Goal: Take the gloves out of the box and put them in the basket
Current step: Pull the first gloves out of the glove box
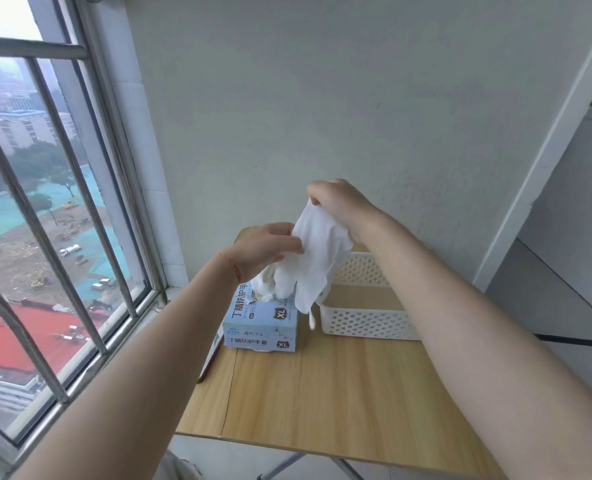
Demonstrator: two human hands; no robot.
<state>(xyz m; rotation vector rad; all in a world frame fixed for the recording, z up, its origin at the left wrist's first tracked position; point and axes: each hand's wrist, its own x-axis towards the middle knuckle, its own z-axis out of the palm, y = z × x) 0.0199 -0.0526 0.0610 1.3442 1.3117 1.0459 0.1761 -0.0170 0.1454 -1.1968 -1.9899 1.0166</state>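
On the table [322, 393], an "XL"-marked box [261, 323] under gloves [318, 258].

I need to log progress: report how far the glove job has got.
Done: nothing visible in the white basket yet. In hand: the right hand pinches a white glove lifted above the glove box; the left hand touches it. Left: basket it, then the gloves bunched at the opening.

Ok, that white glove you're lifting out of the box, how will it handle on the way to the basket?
Probably floppy: the white glove hangs limp from the right hand, fingers dangling. Likely very light, since a pinch holds it. It may drag more gloves from the box; a bunch already sticks out under the left hand.
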